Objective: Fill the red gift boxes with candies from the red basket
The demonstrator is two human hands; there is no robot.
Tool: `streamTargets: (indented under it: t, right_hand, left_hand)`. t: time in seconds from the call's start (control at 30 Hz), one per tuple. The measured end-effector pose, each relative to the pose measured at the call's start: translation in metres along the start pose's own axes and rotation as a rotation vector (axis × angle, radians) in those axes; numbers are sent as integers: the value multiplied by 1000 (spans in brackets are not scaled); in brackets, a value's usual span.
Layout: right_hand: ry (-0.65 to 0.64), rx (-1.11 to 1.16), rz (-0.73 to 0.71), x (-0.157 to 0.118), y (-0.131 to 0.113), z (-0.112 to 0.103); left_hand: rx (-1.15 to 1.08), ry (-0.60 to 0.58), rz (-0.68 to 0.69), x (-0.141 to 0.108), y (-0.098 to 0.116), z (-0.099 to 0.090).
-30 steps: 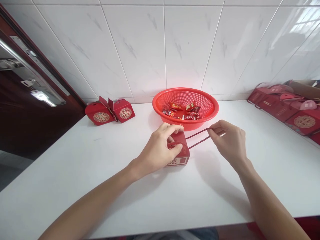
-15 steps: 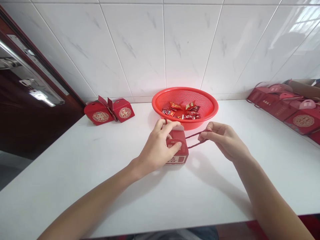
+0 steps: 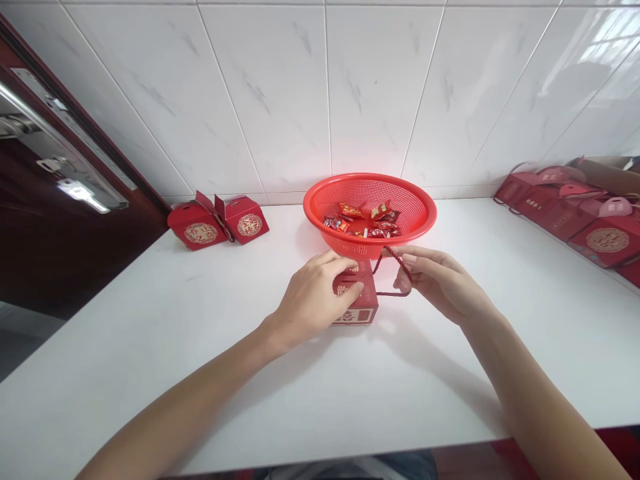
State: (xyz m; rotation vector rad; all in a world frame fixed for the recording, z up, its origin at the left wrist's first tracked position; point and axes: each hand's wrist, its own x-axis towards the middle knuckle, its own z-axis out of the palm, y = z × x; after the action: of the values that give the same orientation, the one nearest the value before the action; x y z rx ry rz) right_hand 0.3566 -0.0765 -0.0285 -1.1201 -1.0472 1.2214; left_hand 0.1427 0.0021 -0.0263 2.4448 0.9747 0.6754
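A small red cardboard candy box [image 3: 364, 300] with pale printed characters sits on the white table in front of me. My left hand [image 3: 320, 293] grips it from the left, thumb on the near top flap and fingers over the far one, pressing the flaps down. Out of the box's right side comes a dark red twisted cord [image 3: 393, 293] in a loop. My right hand [image 3: 435, 277] holds this loop on its fingers, thumb and forefinger parted, the cord running over the fingertips. Part of the box is hidden under my left hand.
Just behind the box stands a red plastic basket [image 3: 370, 181] with several wrapped candies [image 3: 383, 230]. Two red boxes [image 3: 200, 230] stand at the left. More red boxes [image 3: 560, 213] line the right side. A tiled wall [image 3: 280, 100] closes off the back.
The box's raised top flaps have come down flat under my left hand. My right fingers have spread, opening the cord from a narrow, taut strand pair into a wider loop.
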Motion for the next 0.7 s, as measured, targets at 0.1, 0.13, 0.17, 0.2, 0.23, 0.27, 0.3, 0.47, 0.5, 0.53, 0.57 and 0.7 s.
streamTargets:
  t: [0.1, 0.13, 0.17, 0.2, 0.23, 0.27, 0.3, 0.47, 0.5, 0.53, 0.57, 0.7]
  right_hand:
    - [-27, 34, -6, 0, 3, 3]
    - [-52, 25, -12, -1, 4, 4]
    - [-85, 3, -20, -2, 6, 6]
    - [-125, -28, -28, -2, 7, 8]
    - [-167, -66, -36, -3, 7, 10]
    - [-206, -103, -45, -4, 8, 13]
    - [-237, -138, -55, -5, 8, 15]
    - [-271, -244, -123, -8, 8, 24]
    - [-271, -252, -133, -8, 8, 24]
    - [-273, -258, -140, -9, 9, 24]
    - [-273, -266, -146, -9, 9, 24]
    - [-259, -320, -181, -10, 10, 24]
  left_hand:
    - [40, -43, -21, -2, 5, -3]
    - [46, -60, -34, -4, 7, -4]
    - [47, -76, -46, -5, 9, -4]
    - [42, -87, -55, -7, 10, -5]
    - [30, -91, -55, -8, 12, -5]
    - [14, -86, -49, -10, 12, -5]
    - [-3, -73, -38, -11, 13, -5]
    - [-156, -26, -34, -8, 8, -3]
    - [-199, -20, -40, -7, 7, -3]
    - [-242, -12, -46, -6, 6, -3]
    - [-286, -6, -52, -5, 7, -4]
    - [-439, -30, -78, -3, 11, -4]
